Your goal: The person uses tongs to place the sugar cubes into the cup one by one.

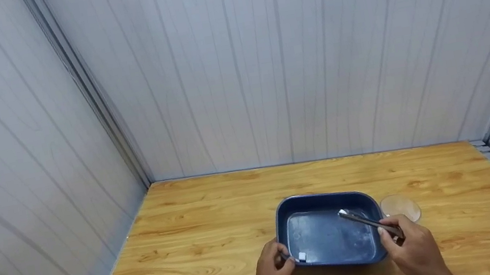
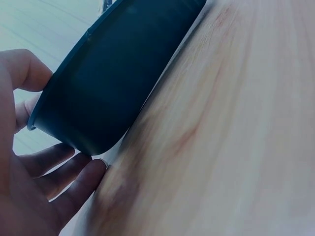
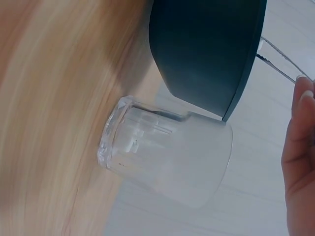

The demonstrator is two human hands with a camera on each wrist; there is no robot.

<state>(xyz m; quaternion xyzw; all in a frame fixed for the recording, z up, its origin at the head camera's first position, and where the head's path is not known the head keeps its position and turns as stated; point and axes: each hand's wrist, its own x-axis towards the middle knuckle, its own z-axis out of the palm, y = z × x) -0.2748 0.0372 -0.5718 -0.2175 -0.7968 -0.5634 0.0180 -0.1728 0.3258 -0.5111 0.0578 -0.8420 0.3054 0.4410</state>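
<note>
A dark blue rectangular basin [image 1: 335, 261] stands on the table. My left hand [image 1: 271, 271] grips its near-left corner, thumb and forefinger at the rim; in the left wrist view the other fingers [image 2: 69, 182] lie against its underside. My right hand [image 1: 412, 244] holds metal tongs [image 1: 368, 222] slanting over the basin's right side. Their serrated tips appear in the right wrist view with a small whitish piece [image 3: 261, 45] between them. A small white cube [image 1: 302, 256] lies inside the basin near my left hand.
A clear drinking glass [image 1: 401, 208] stands close to the basin's right side, behind my right hand. Small whitish pieces [image 3: 133, 142] show inside it near its base. The wood-grain table [image 1: 185, 257] is bounded by pale panel walls [image 1: 265, 79].
</note>
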